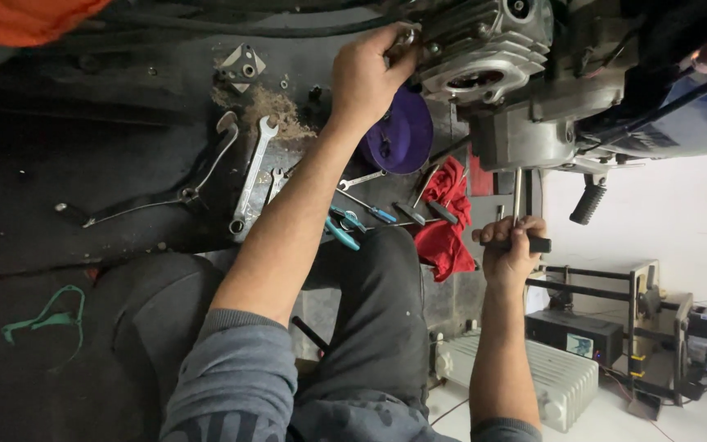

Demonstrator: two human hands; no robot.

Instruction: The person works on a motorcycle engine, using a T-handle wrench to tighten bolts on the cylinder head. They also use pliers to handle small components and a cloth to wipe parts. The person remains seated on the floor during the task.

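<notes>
A dark, grimy workshop floor [59, 164] fills most of the head view, strewn with hand tools, while a pale wall and a white ribbed radiator [533, 381] show at the lower right.

The person sits low beside a grey cast-metal motorcycle engine [493, 74] that hangs at the top of the frame. The left hand [366, 78] reaches up to the finned cylinder head, its fingers curled on a small metal part at the engine's edge, seemingly to steady it; what exactly sits inside that grip I cannot tell. The right hand [511, 250] is closed in a fist around the black crossbar of a T-handle wrench [517, 221], whose steel shaft runs straight up to the underside of the engine, an angle that suits turning a fastener from below.

Between the arms lie a long silver combination spanner [251, 176], a curved dark metal bar [206, 168], teal-handled pliers [341, 229] and a crumpled red rag [448, 221], all within easy reach. A purple round bowl [403, 135] lies just under the engine, near the left wrist.
</notes>
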